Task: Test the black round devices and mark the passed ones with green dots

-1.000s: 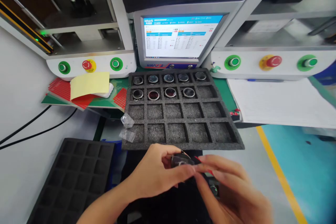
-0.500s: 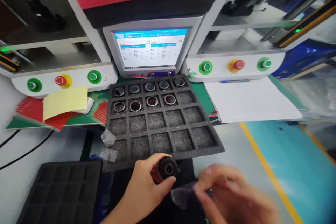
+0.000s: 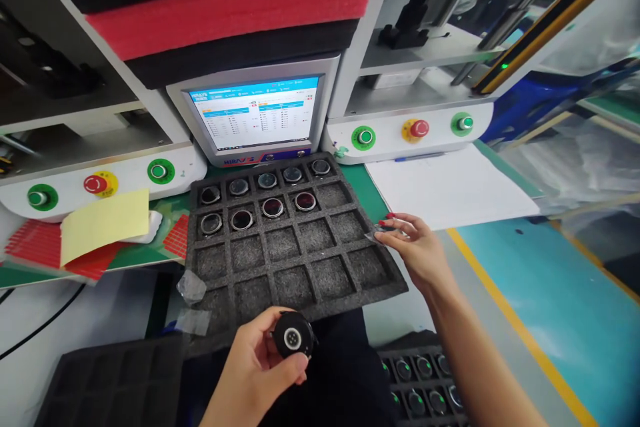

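L hand [image 3: 260, 363] pinching round black watch body [image 3: 293, 340], low centre, near foam tray's [image 3: 295, 293] front edge.
My R hand [image 3: 415, 247] nips a clear film scrap [image 3: 376, 235] at tray's right edge.

A green bench [image 3: 370, 188] carries a foam tray [image 3: 287, 247] and white paper [image 3: 450, 187].

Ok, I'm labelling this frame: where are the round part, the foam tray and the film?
Round part [image 3: 293, 338], head view, its pale centre.
Foam tray [image 3: 320, 267], head view, a divider.
Film [image 3: 376, 234], head view, its middle.
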A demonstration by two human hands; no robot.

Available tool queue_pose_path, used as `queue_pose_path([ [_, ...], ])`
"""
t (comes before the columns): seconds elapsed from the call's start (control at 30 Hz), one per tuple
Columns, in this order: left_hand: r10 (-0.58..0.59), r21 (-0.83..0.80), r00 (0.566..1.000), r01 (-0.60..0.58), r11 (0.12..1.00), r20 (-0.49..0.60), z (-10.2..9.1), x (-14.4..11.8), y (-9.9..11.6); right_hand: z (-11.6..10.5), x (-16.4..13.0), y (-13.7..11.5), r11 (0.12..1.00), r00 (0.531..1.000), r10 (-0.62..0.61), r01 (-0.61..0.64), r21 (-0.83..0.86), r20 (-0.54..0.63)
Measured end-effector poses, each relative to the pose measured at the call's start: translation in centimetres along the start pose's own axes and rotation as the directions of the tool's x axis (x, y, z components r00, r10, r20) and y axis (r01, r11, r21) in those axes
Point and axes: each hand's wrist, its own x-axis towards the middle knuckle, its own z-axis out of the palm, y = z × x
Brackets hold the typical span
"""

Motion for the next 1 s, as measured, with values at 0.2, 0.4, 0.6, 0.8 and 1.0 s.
queue_pose_path([
  [0.2, 0.105, 0.004, 0.987, -0.106, 0.994, 0.123, -0.9, -0.2, -0.8, 0.5, -2.4, -1.2, 0.971, 0.945, -0.237, 0.22, -0.097, -0.227],
  [0.4, 0.2, -0.001, 0.978, -0.2, 0.98, 0.06, -0.2, -1.1, -0.8, 2.5, -11.4, -4.7, 0.912, 0.912, -0.408, 0.406, -0.048, -0.048],
  [0.6, 0.295, -0.043, 0.952, -0.3, 0.953, -0.082, 0.9, -2.6, -1.0, 4.3, -15.8, -5.4, 0.963, 0.925, -0.268, 0.263, 0.055, 0.268],
  [0.8, 0.515, -0.044, 0.856, -0.517, 0.855, -0.051, 1.0, -3.5, -1.8, 5.3, -16.6, -5.6, 0.973, 0.913, -0.231, 0.22, 0.069, 0.336],
  [1.0, 0.59, 0.012, 0.806, -0.59, 0.807, -0.043, 0.9, -3.6, -2.7, 5.6, -17.3, -5.9, 0.959, 0.918, -0.283, 0.265, 0.103, 0.278],
])
